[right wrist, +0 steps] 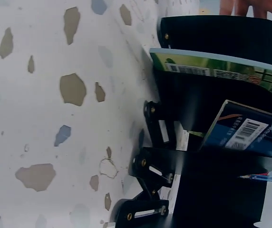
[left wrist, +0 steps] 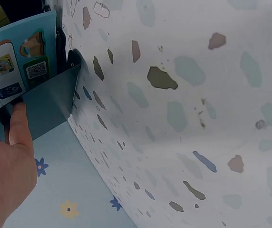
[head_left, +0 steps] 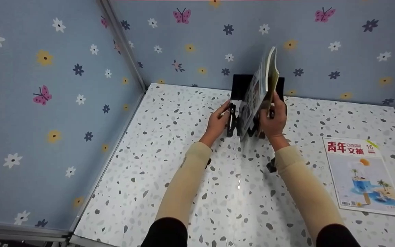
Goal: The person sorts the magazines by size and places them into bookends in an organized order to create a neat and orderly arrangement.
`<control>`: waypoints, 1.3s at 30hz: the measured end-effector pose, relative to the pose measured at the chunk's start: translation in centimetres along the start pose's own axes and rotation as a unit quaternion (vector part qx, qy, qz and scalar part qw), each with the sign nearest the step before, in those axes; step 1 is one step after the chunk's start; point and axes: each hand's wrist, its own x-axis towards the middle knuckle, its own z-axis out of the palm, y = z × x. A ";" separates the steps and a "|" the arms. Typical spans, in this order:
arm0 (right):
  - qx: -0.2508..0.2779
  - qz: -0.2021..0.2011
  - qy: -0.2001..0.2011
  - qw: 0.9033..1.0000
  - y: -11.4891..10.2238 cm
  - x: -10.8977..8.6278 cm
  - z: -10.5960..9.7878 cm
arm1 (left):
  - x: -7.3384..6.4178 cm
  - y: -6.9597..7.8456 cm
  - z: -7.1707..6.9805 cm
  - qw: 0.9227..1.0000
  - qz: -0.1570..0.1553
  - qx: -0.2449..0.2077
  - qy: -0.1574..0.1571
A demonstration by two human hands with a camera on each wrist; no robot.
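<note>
A black expandable book rack with several upright panels stands against the back wall. My left hand is at its left end, a straight finger touching the edge of the outer panel. My right hand grips an upright magazine from the right, its pages fanned slightly at the top. In the left wrist view a light blue magazine cover shows behind the panel. A green-edged magazine and a dark blue one with a barcode stand between panels. My right hand is out of its own wrist view.
Another magazine lies flat, cover up, on the speckled white table at the right. The patterned blue back wall rises close behind the rack, and a side wall stands at the left.
</note>
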 end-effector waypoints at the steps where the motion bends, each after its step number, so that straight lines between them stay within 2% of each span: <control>1: -0.002 -0.001 -0.001 1.000 0.1 -0.1 0.0 | 0.0 -0.1 0.0 1.000 -0.002 -0.003 0.002; 5: -0.003 -0.005 -0.005 1.000 0.3 -0.5 0.2 | 0.0 -0.2 -0.1 1.000 -0.005 -0.008 -0.003; 15: -0.026 0.014 -0.007 1.000 0.8 -1.3 0.2 | 0.0 0.1 -0.4 1.000 -0.004 0.021 -0.018; 22: -0.017 0.020 -0.001 1.000 1.0 -1.5 0.2 | 0.1 0.1 -0.4 0.999 -0.009 0.030 -0.023; 25: -0.014 0.019 0.005 1.000 1.0 -1.4 0.3 | 0.2 -0.2 -0.3 1.000 -0.005 0.021 -0.017; 27: -0.013 0.019 0.007 1.000 1.0 -1.3 0.3 | 0.6 -0.8 -0.2 1.000 -0.003 0.011 -0.008; 32: -0.012 0.022 0.007 1.000 1.1 -1.1 0.4 | 1.6 -2.7 0.1 1.000 0.009 0.018 0.012; 39: -0.015 0.026 0.005 1.000 1.6 -1.1 0.6 | 1.6 -3.0 0.2 1.000 0.012 0.023 0.018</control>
